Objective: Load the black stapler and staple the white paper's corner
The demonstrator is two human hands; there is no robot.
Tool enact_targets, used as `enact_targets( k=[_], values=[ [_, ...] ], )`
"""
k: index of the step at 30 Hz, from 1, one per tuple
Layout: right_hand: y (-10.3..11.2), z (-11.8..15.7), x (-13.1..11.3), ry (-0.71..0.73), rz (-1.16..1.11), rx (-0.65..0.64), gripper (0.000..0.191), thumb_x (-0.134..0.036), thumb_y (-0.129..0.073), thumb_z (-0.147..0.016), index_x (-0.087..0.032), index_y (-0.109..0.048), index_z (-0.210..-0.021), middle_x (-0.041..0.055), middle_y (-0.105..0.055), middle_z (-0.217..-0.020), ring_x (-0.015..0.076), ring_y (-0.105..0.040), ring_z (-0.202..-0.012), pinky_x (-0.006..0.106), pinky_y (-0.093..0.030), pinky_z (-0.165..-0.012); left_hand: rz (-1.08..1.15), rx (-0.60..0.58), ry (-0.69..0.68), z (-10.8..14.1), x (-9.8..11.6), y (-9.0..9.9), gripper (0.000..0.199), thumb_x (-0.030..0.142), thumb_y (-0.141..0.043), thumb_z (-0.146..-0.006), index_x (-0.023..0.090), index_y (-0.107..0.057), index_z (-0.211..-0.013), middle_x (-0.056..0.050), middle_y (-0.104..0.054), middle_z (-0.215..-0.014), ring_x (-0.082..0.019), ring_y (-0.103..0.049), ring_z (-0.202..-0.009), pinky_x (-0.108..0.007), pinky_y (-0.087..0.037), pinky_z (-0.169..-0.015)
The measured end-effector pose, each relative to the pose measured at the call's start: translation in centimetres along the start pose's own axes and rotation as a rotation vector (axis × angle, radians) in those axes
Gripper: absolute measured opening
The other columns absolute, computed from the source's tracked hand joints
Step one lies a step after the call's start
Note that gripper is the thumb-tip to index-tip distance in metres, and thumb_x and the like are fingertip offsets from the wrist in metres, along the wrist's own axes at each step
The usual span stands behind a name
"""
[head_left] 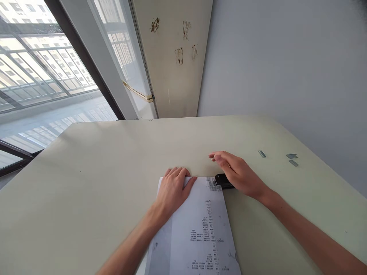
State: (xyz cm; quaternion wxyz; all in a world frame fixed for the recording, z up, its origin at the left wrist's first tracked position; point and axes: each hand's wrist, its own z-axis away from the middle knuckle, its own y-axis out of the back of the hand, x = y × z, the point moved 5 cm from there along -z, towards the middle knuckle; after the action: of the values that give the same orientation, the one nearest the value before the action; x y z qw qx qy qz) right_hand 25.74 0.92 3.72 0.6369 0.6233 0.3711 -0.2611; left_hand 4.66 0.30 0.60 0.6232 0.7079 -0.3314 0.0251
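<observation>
My left hand lies palm down on a printed sheet or stack of paper. Its fingertips reach over the far edge, and the thumb is spread to the right. At the paper's far right corner are several staples close together. A black stapler has its front end over that corner. Above the stapler is my right hand, fingers stretched forward past it and not wrapped round it. The hand covers the stapler's rear; whether the palm touches it I cannot tell.
A short strip of staples lies on the pale table to the right. Farther right are another strip and a grey scrap. A wall runs along the right; a window is at the left.
</observation>
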Motion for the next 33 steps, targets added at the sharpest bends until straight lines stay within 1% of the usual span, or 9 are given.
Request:
enact_targets(
  k=[4,8,13,19,23,26,30,31,33],
  values=[
    [1.0,1.4,1.6,-0.023,-0.053,0.040,0.050,-0.061,-0.038,-0.107,-0.027,-0.073,-0.116,0.0078,-0.074,-0.125,0.0271,-0.068,-0.117,0.042,-0.056,-0.098,0.008,0.007,0.030,-0.1,-0.8,0.6,0.029,0.043,-0.053,-0.104,0.023,-0.058,-0.083,-0.001,-0.072,-0.087,-0.021,-0.065,-0.082,-0.039,-0.048,-0.083],
    [1.7,2.2,4.1,-0.062,-0.113,0.099,0.051,-0.063,-0.042,-0.105,-0.025,-0.076,-0.102,0.0068,-0.078,-0.110,0.0260,-0.072,-0.106,0.039,-0.057,-0.092,0.005,0.028,0.061,-0.1,-1.7,1.2,0.029,0.043,-0.053,-0.104,0.023,-0.058,-0.083,-0.001,-0.071,-0.087,-0.021,-0.065,-0.083,-0.039,-0.049,-0.084],
    [1.6,2.2,6.2,-0.092,-0.283,0.084,0.053,-0.065,-0.044,-0.104,-0.024,-0.075,-0.092,0.0058,-0.078,-0.097,0.0241,-0.072,-0.095,0.036,-0.057,-0.090,0.020,0.079,0.090,-0.4,-2.6,1.7,0.030,0.044,-0.051,-0.104,0.024,-0.057,-0.082,0.000,-0.069,-0.081,-0.020,-0.064,-0.077,-0.038,-0.049,-0.083],
    [1.6,2.3,6.6,-0.094,-0.344,0.090,0.052,-0.063,-0.044,-0.104,-0.024,-0.073,-0.088,0.0050,-0.076,-0.094,0.0235,-0.070,-0.094,0.035,-0.056,-0.090,0.027,0.109,0.146,-0.6,-3.2,2.5,0.032,0.048,-0.050,-0.102,0.024,-0.058,-0.082,0.000,-0.068,-0.077,-0.020,-0.062,-0.073,-0.034,-0.048,-0.072],
    [1.5,2.2,6.4,-0.083,-0.316,0.069,0.052,-0.062,-0.041,-0.106,-0.024,-0.073,-0.088,0.0050,-0.076,-0.094,0.0244,-0.070,-0.095,0.035,-0.054,-0.089,0.007,0.092,0.162,-0.9,-3.7,2.7,0.032,0.050,-0.050,-0.102,0.025,-0.059,-0.084,0.000,-0.069,-0.080,-0.020,-0.063,-0.075,-0.035,-0.049,-0.072],
    [1.5,2.2,6.1,-0.077,-0.292,0.062,0.053,-0.060,-0.039,-0.107,-0.024,-0.072,-0.087,0.0040,-0.075,-0.092,0.0230,-0.069,-0.090,0.033,-0.053,-0.084,-0.042,0.103,0.125,-1.2,-3.9,2.8,0.029,0.048,-0.050,-0.102,0.025,-0.059,-0.088,-0.002,-0.069,-0.086,-0.022,-0.063,-0.082,-0.037,-0.049,-0.076],
    [1.6,2.1,5.9,-0.070,-0.256,0.075,0.054,-0.059,-0.037,-0.107,-0.024,-0.072,-0.086,0.0037,-0.075,-0.089,0.0224,-0.067,-0.086,0.032,-0.050,-0.078,-0.146,0.287,0.050,-1.1,-3.2,4.8,0.022,0.043,-0.052,-0.102,0.024,-0.062,-0.101,-0.008,-0.068,-0.106,-0.027,-0.062,-0.099,-0.045,-0.050,-0.091],
    [1.6,2.1,5.9,-0.065,-0.246,0.076,0.055,-0.059,-0.036,-0.108,-0.024,-0.072,-0.086,0.0039,-0.075,-0.089,0.0225,-0.067,-0.085,0.032,-0.050,-0.077,-0.145,0.298,0.051,-0.9,-3.0,5.4,0.021,0.043,-0.052,-0.103,0.024,-0.062,-0.101,-0.008,-0.068,-0.106,-0.027,-0.062,-0.101,-0.045,-0.051,-0.092],
    [1.6,2.1,5.8,-0.052,-0.222,0.074,0.056,-0.059,-0.034,-0.108,-0.024,-0.072,-0.087,0.0040,-0.075,-0.088,0.0223,-0.067,-0.082,0.032,-0.050,-0.074,-0.099,0.218,0.065,-0.3,-2.5,6.0,0.022,0.044,-0.051,-0.104,0.025,-0.062,-0.099,-0.006,-0.069,-0.102,-0.026,-0.063,-0.099,-0.044,-0.053,-0.088]
  ],
)
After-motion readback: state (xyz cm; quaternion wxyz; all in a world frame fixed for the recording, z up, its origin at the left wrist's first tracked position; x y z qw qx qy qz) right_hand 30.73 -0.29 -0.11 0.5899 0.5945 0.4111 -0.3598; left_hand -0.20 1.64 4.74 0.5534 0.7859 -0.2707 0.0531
